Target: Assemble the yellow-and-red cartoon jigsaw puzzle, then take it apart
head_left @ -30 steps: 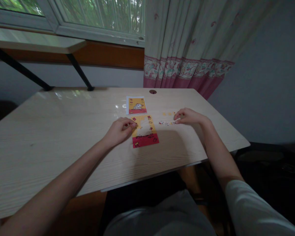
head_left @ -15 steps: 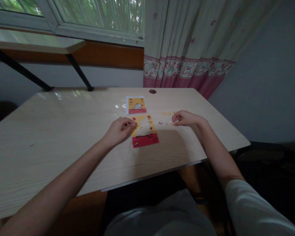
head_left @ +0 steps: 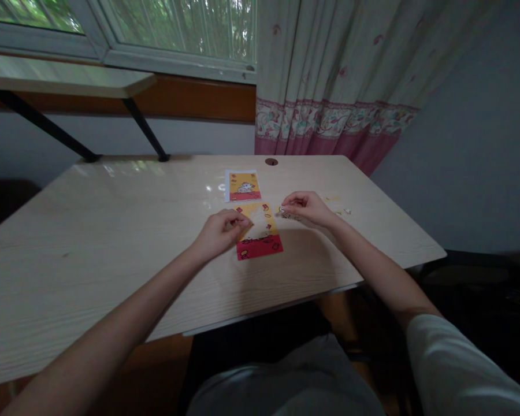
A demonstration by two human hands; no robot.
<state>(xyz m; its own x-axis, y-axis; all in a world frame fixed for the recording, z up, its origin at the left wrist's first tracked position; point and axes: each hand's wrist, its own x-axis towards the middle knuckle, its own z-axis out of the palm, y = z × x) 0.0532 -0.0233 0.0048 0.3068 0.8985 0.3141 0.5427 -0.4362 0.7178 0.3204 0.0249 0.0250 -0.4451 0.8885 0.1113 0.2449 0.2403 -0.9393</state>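
A yellow and red puzzle picture (head_left: 260, 247) with a pale unfilled area in its middle lies flat on the desk. My left hand (head_left: 223, 231) rests at its left side. Its thumb and index finger are pinched together over the picture; whatever is between them is too small to make out. Just off the picture's right edge, my right hand (head_left: 305, 208) pinches a small puzzle piece (head_left: 280, 212) at its fingertips. Beneath and beyond that hand lie several loose pieces (head_left: 347, 211), partly hidden by it.
Behind the puzzle lies a printed card (head_left: 245, 186) showing a white animal on yellow and red. The pale wooden desk (head_left: 112, 248) has a round cable hole (head_left: 271, 162) at the back. A raised shelf (head_left: 69, 78) stands at the left, and a curtain (head_left: 329, 121) hangs behind.
My right hand has moved left from the loose pieces to beside the puzzle, uncovering pieces at the right. My left hand has shifted slightly right over the picture.
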